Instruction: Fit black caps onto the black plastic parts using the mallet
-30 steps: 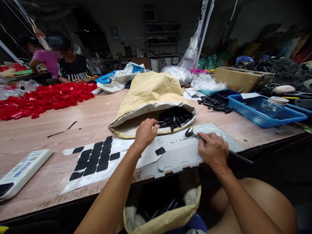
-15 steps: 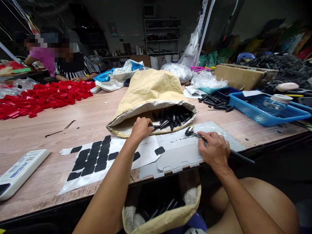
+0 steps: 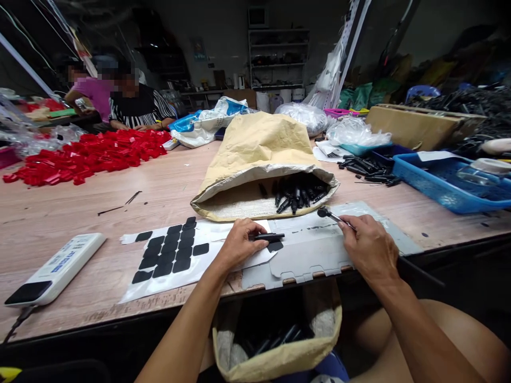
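My left hand [image 3: 243, 242] is closed on a black pen-like tube [image 3: 273, 236], lying level just above the white sheet [image 3: 223, 229] and grey board. Black rounded-square stickers [image 3: 170, 247] sit on that sheet. In my right hand [image 3: 369, 242] is a small hammer [image 3: 333, 215] with a round dark head, shiny metal neck and long dark handle; its head hovers over the grey board [image 3: 307, 252]. Behind both hands lies a tan sack [image 3: 259, 141], its mouth facing me, with several black tubes [image 3: 297, 197] inside.
Below the table edge hangs another open sack [image 3: 279, 361] holding dark pieces. A white power bank [image 3: 59, 268] lies left, red parts [image 3: 96, 154] are heaped behind it. At right stand a blue basket [image 3: 447, 186] and loose black tubes [image 3: 371, 170]. A co-worker [image 3: 139, 109] sits at far left.
My left hand has drawn back from the sack mouth toward me, bringing the black tube over the board. My right hand still holds the hammer near the board. The view has shifted left.
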Motion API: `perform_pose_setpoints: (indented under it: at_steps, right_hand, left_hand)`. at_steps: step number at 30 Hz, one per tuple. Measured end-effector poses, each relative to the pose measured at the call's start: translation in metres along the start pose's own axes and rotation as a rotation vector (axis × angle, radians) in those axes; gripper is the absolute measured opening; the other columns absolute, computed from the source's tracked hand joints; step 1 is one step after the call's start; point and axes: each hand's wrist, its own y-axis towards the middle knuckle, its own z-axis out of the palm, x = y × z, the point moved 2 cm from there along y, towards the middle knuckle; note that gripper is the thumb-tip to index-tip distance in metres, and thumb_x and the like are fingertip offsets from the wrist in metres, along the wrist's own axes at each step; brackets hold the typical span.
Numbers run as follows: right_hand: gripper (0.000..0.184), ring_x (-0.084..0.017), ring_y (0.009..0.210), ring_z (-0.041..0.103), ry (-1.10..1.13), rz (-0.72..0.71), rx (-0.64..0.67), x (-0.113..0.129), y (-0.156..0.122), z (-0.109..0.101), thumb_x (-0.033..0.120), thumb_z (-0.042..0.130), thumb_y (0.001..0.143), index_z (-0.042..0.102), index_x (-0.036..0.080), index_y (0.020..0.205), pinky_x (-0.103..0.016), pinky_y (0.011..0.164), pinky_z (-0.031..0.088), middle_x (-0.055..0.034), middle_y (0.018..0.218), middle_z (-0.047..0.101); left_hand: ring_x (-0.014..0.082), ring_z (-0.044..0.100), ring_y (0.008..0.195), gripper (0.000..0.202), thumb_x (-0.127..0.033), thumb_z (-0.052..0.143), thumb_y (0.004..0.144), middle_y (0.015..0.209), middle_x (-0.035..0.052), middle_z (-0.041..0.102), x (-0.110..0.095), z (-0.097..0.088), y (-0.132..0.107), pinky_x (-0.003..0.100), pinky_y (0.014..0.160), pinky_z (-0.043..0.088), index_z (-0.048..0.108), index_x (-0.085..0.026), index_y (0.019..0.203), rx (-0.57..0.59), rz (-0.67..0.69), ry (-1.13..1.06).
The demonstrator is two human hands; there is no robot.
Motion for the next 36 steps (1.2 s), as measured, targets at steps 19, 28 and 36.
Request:
perform_pose_setpoints:
  at_steps: [19, 28, 36]
  right_hand:
    - [0.036, -0.015, 0.075, 0.063, 0.202, -0.295, 0.212, 0.111, -0.044, 0.002, 0.022, 0.046, 0.103, 0.068, 0.033, 0.13, -0.027, 0.059, 0.037, -0.0009, 0.091, 0.065]
    - [0.035, -0.015, 0.082, 0.064, 0.247, -0.292, 0.121, 0.112, -0.038, -0.004, 0.028, 0.048, 0.103, 0.066, 0.032, 0.133, -0.027, 0.062, 0.038, -0.0007, 0.094, 0.066]
    - [0.036, -0.014, 0.077, 0.063, 0.209, -0.326, 0.178, 0.117, -0.045, 0.003, 0.022, 0.049, 0.102, 0.067, 0.032, 0.131, -0.027, 0.06, 0.038, -0.0003, 0.091, 0.064]
  left_hand:
    - [0.0227, 0.056, 0.095, 0.009, -0.024, 0.078, 0.076, 0.088, 0.0009, 0.068, 0.003, 0.003, -0.001, 0.034, 0.088, 0.04, 0.074, -0.022, 0.085, -0.06, 0.029, 0.053]
    - [0.0231, 0.055, 0.097, 0.018, -0.019, 0.078, 0.076, 0.09, 0.0018, 0.068, 0.006, 0.004, -0.001, 0.035, 0.092, 0.039, 0.078, -0.023, 0.094, -0.056, 0.038, 0.033]
    - [0.0233, 0.053, 0.095, 0.003, -0.021, 0.073, 0.079, 0.085, 0.002, 0.062, 0.002, 0.003, -0.001, 0.036, 0.088, 0.039, 0.075, -0.021, 0.081, -0.024, 0.049, 0.091]
